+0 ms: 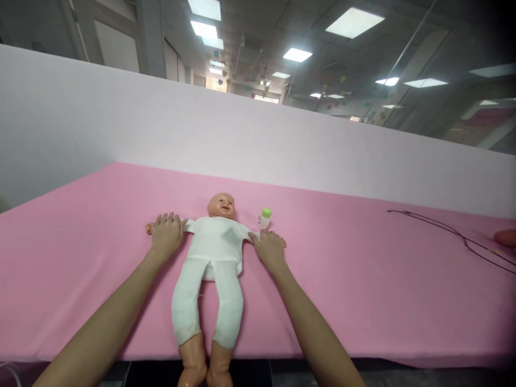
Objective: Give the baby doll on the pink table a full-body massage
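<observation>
A baby doll in a white top and white trousers lies on its back, its head towards the white wall and its bare feet over the table's front edge. Its arms are stretched out to both sides. My left hand is closed over the doll's arm on the left, and the doll's small hand sticks out past it. On the other side my right hand is closed round the other arm, thumb at the sleeve. Just beyond my right hand stands a small clear bottle with a green cap, slightly tilted in view.
A pink cloth covers the table. Behind it runs a low white partition, with glass above. Thin dark cords lie on the right, near a brownish rounded thing cut off by the picture's edge.
</observation>
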Motion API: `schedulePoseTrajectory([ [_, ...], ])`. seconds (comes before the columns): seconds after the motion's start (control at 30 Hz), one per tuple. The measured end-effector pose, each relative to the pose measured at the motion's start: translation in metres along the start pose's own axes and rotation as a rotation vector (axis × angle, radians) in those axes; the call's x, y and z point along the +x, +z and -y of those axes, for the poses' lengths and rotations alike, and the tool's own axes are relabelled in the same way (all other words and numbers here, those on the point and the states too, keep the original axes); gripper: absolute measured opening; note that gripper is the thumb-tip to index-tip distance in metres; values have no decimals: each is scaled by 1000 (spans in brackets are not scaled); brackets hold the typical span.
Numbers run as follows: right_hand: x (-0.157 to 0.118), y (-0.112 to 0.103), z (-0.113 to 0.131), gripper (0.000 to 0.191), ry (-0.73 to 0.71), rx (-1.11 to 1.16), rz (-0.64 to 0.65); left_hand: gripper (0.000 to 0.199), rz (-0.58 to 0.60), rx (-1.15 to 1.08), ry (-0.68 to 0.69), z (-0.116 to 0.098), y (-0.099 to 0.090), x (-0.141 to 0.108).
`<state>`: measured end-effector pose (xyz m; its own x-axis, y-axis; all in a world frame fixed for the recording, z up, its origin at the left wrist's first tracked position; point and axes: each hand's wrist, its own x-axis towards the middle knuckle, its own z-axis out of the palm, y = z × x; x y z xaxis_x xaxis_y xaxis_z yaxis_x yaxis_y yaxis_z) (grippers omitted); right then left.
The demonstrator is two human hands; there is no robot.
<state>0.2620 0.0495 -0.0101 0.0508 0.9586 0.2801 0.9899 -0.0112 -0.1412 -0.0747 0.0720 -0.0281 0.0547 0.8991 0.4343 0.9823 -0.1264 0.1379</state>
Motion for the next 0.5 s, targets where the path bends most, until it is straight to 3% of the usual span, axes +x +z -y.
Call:
schedulePoseTrajectory([
  [0.13,-3,6,7,78,-226,346,-65,62,-41,-321,157,-13,6,0],
  [0.27,-10,21,25,82,-417,521,70,66,130,-526,277,-25,17,-3],
  [0.37,-13,24,32,77,-413,451,95,64,136,-464,249,-23,22,-2],
  [0.5,-11,16,26,63,-280,268,27,58,68,-198,192,-14,18,-2],
])
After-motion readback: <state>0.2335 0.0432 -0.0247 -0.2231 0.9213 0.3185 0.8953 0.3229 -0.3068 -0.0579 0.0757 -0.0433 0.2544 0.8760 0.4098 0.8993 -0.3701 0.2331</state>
